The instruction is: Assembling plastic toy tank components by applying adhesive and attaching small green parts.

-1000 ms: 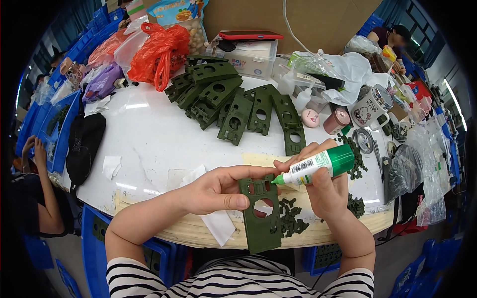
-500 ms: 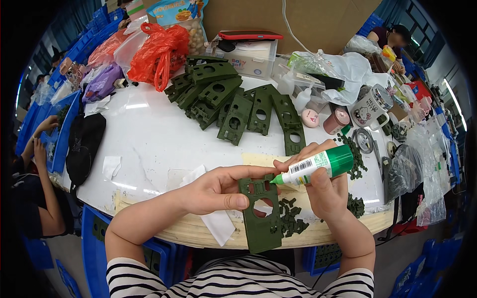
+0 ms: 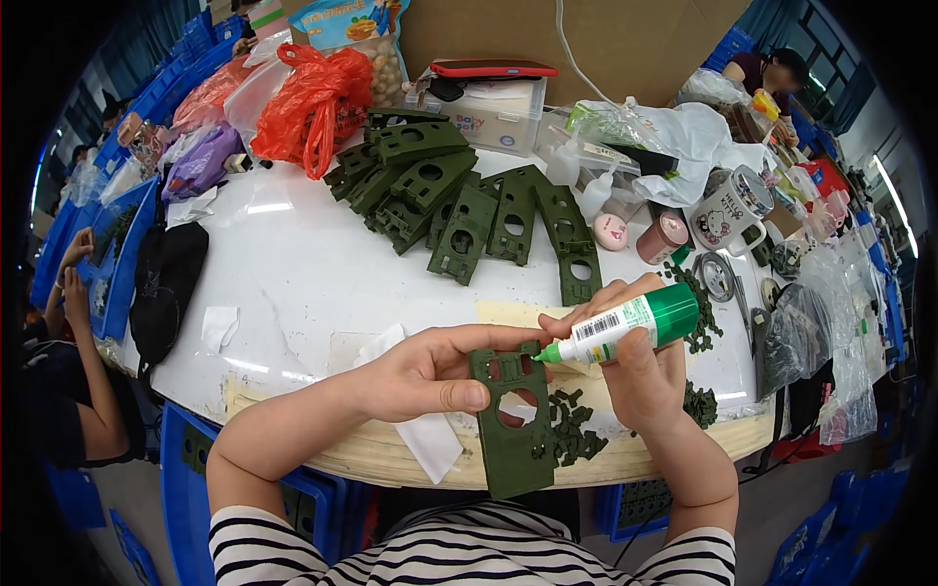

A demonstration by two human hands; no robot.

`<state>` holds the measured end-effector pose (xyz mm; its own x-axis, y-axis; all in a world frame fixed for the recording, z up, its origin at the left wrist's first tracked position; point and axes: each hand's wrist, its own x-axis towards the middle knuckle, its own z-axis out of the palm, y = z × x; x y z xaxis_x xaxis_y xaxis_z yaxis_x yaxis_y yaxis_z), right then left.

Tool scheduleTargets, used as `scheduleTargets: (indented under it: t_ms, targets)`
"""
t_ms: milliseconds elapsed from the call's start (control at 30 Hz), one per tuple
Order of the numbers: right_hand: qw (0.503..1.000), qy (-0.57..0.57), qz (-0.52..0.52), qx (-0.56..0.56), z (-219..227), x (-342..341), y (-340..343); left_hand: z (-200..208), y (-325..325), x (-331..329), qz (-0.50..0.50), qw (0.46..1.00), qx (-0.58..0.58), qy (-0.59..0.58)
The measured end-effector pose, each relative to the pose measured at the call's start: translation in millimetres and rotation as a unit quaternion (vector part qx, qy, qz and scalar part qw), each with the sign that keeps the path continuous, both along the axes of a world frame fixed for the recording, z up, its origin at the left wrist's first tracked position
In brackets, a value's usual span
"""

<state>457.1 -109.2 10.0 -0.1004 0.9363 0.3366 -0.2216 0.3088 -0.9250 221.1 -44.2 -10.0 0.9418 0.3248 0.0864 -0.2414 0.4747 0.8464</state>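
Observation:
My left hand point(image 3: 430, 376) grips a dark green plastic hull plate point(image 3: 516, 464), its thumb on top and its fingers behind. The plate has a big round hole and small slots along its far edge. My right hand point(image 3: 640, 376) is closed around a white glue bottle point(image 3: 618, 327) with a green base. The bottle lies tilted, its green nozzle touching or just over the plate's far right corner. Small dark green parts point(image 3: 575, 430) lie on the table beside the plate. Farther back rests a stack of similar green plates point(image 3: 459, 234).
A white table point(image 3: 293, 254) has a wooden front edge. Red plastic bags point(image 3: 318, 103), a clear box point(image 3: 498, 112) and a white mug point(image 3: 723, 220) stand at the back. More small green parts point(image 3: 699, 313) lie right. Blue crates point(image 3: 191, 488) sit below; another person's hands point(image 3: 78, 269) show far left.
The glue bottle has shifted very slightly to the right in my right hand. The left hand and the plate hold still. At the far left, another person's hands have moved.

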Motion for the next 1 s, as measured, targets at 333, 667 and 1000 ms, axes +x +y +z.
scheduleTargets:
  t_ms: [333, 667, 1000]
  targets:
    - [1.000, 0.012, 0.013, 0.009, 1.5, -3.4, 0.1, -2.3, -1.1, 1.4, 0.011, 1.000, -0.006, -0.020]
    - [1.000, 0.022, 0.005, -0.004, 2.0, -5.3, -0.8, -2.5, -0.5, 1.3, 0.007, 1.000, -0.012, -0.024]
    - [0.983, 0.172, -0.002, -0.072, 4.1, 6.4, 3.7, 8.5, 14.0, -8.9, 0.032, 0.999, 0.031, -0.003]
